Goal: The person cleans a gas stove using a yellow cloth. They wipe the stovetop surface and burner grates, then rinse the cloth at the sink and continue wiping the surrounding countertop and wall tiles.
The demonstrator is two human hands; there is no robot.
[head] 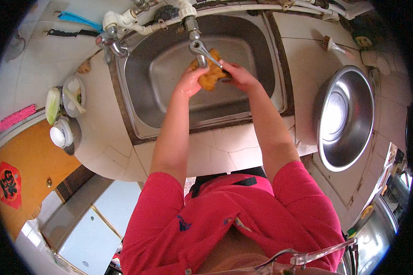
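Under the metal tap (202, 56), a wet-looking orange-yellow cloth (209, 78) is stretched between my two hands. My left hand (190, 82) grips its left side, thumb on top, with wet skin. On the other side, my right hand (239, 75) has hold of the right edge, close to the tap's lever; a dark bit shows beneath those fingers. Both hands are over the stainless steel sink (179, 106), whose bottom lies below the cloth. The tap covers part of the cloth, and I cannot tell whether water is running.
A large steel basin (359, 137) stands on the right counter, with a brush (339, 46) behind it. Stacked white bowls (62, 132), a plate (69, 103) of pale vegetable pieces and a pale green vegetable (52, 105) sit at left. A second tap (113, 44) juts over the sink's back left corner.
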